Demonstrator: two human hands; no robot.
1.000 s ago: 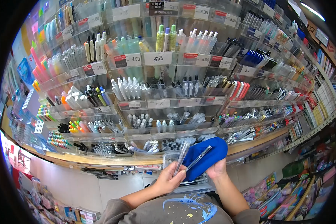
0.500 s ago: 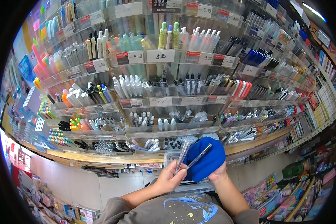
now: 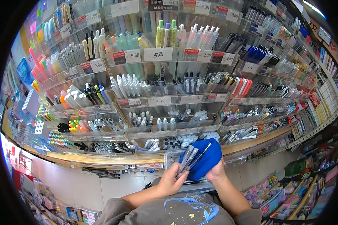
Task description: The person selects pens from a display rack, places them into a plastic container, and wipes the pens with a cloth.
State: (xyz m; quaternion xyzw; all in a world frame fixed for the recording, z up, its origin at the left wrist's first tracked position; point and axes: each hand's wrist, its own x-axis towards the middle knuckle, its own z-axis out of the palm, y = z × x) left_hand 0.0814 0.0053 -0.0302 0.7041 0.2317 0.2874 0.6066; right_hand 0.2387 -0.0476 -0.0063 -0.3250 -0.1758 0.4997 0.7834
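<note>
Several clear pens (image 3: 187,160) are gripped in my left hand (image 3: 171,180), their upper ends fanned out and pointing up and right. My right hand (image 3: 216,172) holds a blue cloth (image 3: 210,156) by its lower right side. The pens lie in front of the cloth's left part, and one dark slim pen crosses over it. Below and behind the hands, a clear plastic bin (image 3: 170,155) shows in part; its contents are mostly hidden.
Tiered clear racks of pens with price tags (image 3: 158,54) rise in front. A wooden shelf edge (image 3: 90,159) runs beneath them. Low displays of packaged goods stand at the lower right (image 3: 289,195) and lower left (image 3: 45,204). Pale floor tiles (image 3: 131,184) show between.
My left hand has turned, and its pens have drawn closer together over the cloth. The blue cloth and my right hand have shifted slightly left.
</note>
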